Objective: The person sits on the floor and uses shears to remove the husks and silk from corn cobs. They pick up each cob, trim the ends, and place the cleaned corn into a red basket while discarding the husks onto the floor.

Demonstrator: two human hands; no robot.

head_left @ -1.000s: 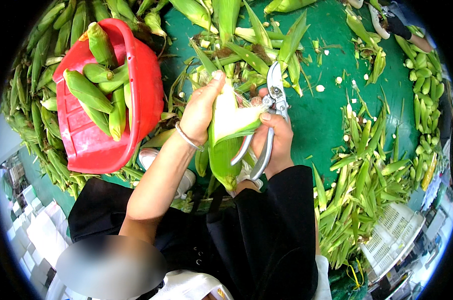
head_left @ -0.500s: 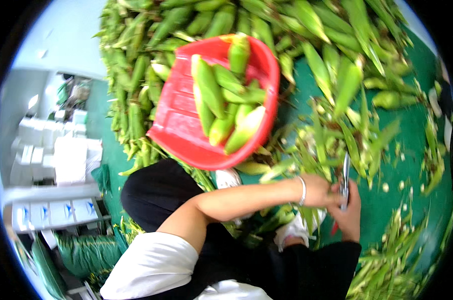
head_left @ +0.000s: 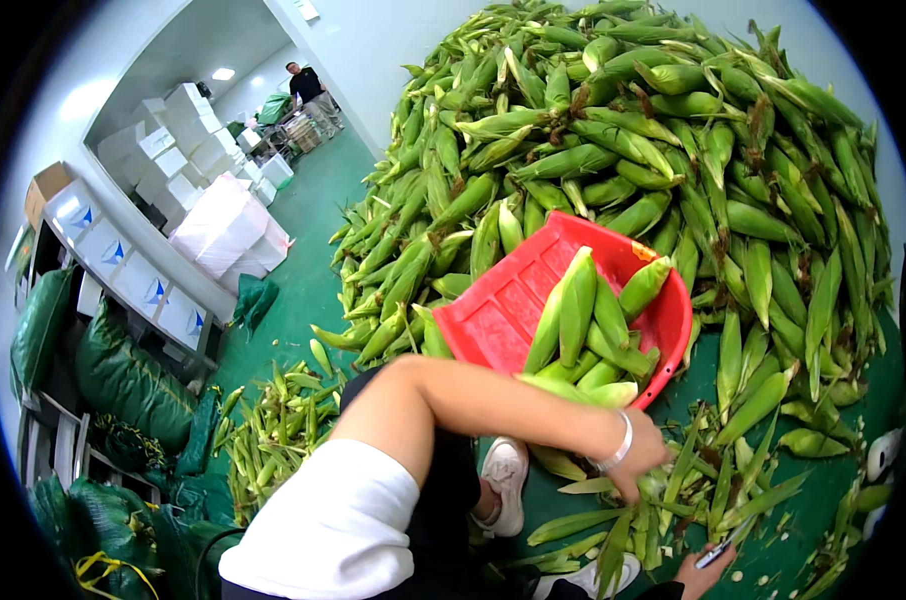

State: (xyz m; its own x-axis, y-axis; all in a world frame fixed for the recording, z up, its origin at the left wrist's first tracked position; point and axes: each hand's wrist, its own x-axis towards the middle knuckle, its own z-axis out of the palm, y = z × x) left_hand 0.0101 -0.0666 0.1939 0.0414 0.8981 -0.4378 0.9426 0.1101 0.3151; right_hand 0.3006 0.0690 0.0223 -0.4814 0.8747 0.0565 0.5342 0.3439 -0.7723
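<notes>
My left hand [head_left: 641,462], with a white band at its wrist, reaches over loose corn husks [head_left: 678,490]. Its fingers are curled downward, and what they hold, if anything, is hidden among the leaves. Lower and to the right, my right hand [head_left: 705,574] is closed around a knife [head_left: 715,553], its thin blade pointing up and right. A red plastic scoop [head_left: 493,310] lies beyond my left forearm. Several ears of corn in green husks [head_left: 578,305] rest in it.
A large heap of unhusked corn [head_left: 593,130] rises against the wall. More trimmings [head_left: 273,430] lie left of my knee. Green sacks [head_left: 133,380] and a rack with white boxes [head_left: 123,260] stand at left. A person [head_left: 313,95] is beyond the doorway, near stacked white boxes.
My view has swung up and left, showing more of the heap and doorway. My hands, close together before, are now apart, with the knife lower right.
</notes>
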